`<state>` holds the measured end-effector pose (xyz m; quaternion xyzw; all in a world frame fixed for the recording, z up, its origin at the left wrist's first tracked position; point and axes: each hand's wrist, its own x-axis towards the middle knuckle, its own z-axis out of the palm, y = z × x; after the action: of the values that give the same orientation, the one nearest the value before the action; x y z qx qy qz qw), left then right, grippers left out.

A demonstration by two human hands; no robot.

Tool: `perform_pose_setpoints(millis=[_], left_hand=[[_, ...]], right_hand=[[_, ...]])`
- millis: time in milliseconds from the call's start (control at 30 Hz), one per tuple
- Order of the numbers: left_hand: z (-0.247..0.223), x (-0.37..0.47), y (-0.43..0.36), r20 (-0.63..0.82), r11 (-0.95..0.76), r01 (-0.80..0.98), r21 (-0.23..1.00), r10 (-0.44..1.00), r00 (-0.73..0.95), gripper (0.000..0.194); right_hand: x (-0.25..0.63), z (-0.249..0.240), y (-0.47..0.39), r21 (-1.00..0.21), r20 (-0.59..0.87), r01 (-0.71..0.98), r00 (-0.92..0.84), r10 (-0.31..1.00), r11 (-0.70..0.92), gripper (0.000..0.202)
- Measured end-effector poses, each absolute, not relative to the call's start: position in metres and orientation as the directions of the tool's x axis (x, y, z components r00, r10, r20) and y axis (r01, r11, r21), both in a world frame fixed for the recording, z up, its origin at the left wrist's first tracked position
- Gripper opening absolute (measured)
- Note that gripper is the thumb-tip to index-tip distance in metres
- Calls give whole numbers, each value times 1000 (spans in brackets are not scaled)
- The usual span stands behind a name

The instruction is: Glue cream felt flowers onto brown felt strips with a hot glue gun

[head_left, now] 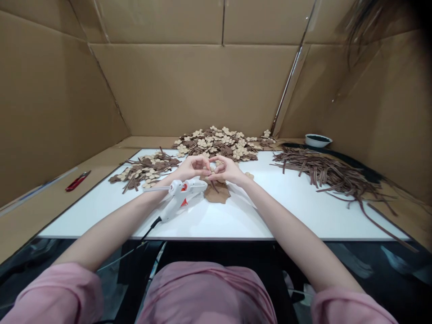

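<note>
Over the middle of the white board, my left hand (193,167) and my right hand (229,171) meet with their fingertips pinched together. Between them is a small pale flower piece (213,167), partly hidden by the fingers. A brown strip (214,186) hangs down from the fingertips. Just below lies a flat tan-brown piece with an uneven edge (218,194). A white hot glue gun (176,198) with an orange trigger rests by my left forearm, its nozzle pointing at the tan piece.
Cut-out flowers in cream and brown form a heap (219,143) at the back. A smaller mixed pile (148,168) lies left, brown strips (324,171) right. A white bowl (318,140) stands back right, a red cutter (78,181) far left. Cardboard walls (195,90) enclose the board.
</note>
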<state>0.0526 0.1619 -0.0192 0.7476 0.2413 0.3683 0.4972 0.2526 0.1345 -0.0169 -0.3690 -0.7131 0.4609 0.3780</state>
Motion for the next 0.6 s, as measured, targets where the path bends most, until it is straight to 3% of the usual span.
perform_pose_setpoints(millis=[600], left_hand=[[-26, 55, 165, 290, -349, -17, 937, 752, 592, 37]], right_hand=[[254, -23, 140, -935, 212, 171, -436, 875, 312, 65]])
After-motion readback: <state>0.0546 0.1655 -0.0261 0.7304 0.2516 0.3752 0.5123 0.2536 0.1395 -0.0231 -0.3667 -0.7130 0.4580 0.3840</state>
